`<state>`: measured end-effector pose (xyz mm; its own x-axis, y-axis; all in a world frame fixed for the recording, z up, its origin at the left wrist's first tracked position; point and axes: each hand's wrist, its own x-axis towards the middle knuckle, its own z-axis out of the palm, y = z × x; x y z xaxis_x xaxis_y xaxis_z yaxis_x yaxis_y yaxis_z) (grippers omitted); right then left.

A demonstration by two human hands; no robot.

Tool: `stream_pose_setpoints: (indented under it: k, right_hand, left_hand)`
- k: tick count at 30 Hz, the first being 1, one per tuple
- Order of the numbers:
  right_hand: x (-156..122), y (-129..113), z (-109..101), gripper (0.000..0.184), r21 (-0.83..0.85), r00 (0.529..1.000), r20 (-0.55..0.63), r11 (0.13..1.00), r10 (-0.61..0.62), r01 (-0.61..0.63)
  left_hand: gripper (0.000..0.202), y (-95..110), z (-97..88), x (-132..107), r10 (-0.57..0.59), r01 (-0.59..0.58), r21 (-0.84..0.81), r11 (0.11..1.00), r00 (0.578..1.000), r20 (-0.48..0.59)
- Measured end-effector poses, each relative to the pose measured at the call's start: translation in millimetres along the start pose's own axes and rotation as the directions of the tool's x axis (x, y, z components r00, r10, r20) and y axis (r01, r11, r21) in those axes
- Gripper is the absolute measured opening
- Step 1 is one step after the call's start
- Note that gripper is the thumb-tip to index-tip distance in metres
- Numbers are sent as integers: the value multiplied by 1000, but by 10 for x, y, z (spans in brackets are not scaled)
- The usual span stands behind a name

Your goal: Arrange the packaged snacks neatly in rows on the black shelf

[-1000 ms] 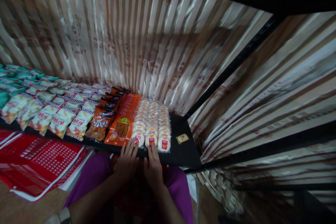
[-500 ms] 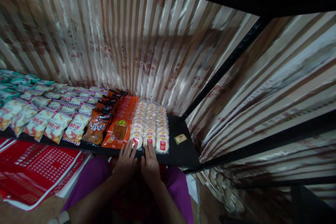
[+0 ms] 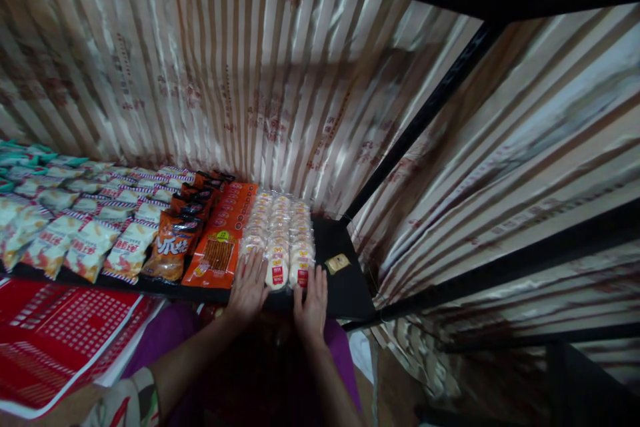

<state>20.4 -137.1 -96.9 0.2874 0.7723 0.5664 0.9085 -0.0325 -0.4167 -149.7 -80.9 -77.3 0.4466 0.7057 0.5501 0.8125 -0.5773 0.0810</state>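
Three rows of clear-wrapped white round crackers (image 3: 277, 257) with red labels lie on a black shelf (image 3: 345, 300). My left hand (image 3: 250, 287) rests with fingers stretched over the front of the left row, covering its front label. At the right row's front edge, my right hand (image 3: 311, 300) lies with fingers extended, its fingertips touching the pack or close beside it. Neither hand grasps anything. Just left of the crackers is a flat orange snack bag (image 3: 216, 257) with brown sticks pictured on it. A small yellowish packet (image 3: 337, 263) sits right of my right hand.
Further left stand orange-brown snack bags (image 3: 170, 247), several rows of white snack bags (image 3: 93, 243) and green packs (image 3: 25, 155). A red basket (image 3: 75, 327) is below the shelf. A black post (image 3: 425, 113) rises at the right, before striped sheeting (image 3: 280, 80).
My right hand has shifted right from the middle row to the right row. My left hand has moved slightly forward over the left row. The view has turned slightly.
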Motion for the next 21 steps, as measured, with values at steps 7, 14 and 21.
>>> stream_pose_setpoints:
  k: [7, 14, 21]
  right_hand:
    - [142, 178, 149, 64, -83, 999, 30, 996, 42, -39]
    - [106, 217, 202, 61, -118, 995, 80, 992, 58, -48]
    - [169, 131, 125, 53, -138, 999, 45, 990, 5, 1]
  left_hand:
    - [53, -18, 78, 54, -1, 0, 9, 1000, 1000, 30]
    - [47, -22, 106, 102, -3, 5, -30, 1000, 998, 64]
    - [46, -21, 97, 79, -18, 18, -8, 1000, 997, 73]
